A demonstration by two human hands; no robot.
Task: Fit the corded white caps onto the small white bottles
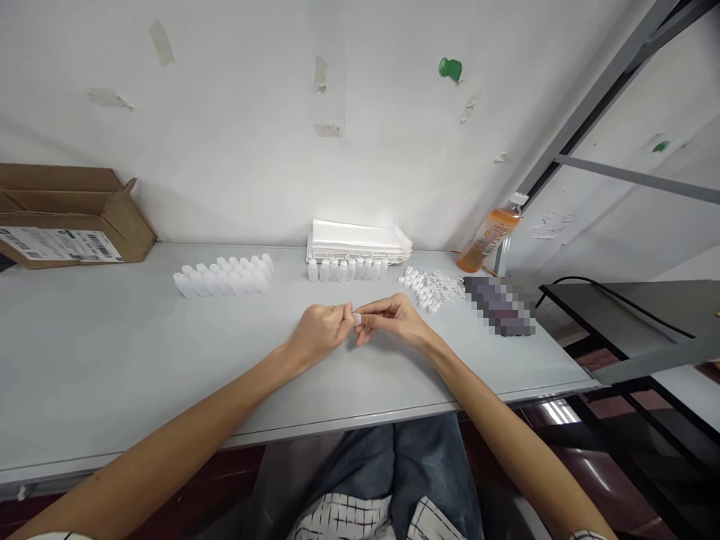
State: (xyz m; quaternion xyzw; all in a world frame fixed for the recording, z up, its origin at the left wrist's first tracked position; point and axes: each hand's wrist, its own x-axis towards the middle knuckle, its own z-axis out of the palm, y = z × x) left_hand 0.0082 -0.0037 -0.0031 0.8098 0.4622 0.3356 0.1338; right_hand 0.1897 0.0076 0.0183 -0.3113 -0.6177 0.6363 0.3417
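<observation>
My left hand (pixel 322 328) is closed in a fist above the table, round a small white bottle that its fingers almost wholly cover. At its thumb side a small white cap (pixel 358 319) shows between the two hands. Thumb and fingers of my right hand (pixel 391 319) pinch this cap from the right. Beyond my hands stands a row of small white capped bottles (pixel 342 271). To the left are rows of translucent, open-looking bottles (pixel 223 277). White caps (pixel 421 289) lie to the right, beside a heap of thin white cords (pixel 445 286).
A stack of flat white trays or packets (pixel 357 238) lies against the wall. An open cardboard box (pixel 73 214) stands at the far left. On the right are an orange drink bottle (pixel 490 236), a pixelated dark object (pixel 500 306) and a grey metal frame (pixel 596 97). The table's front edge (pixel 349 424) runs near my lap.
</observation>
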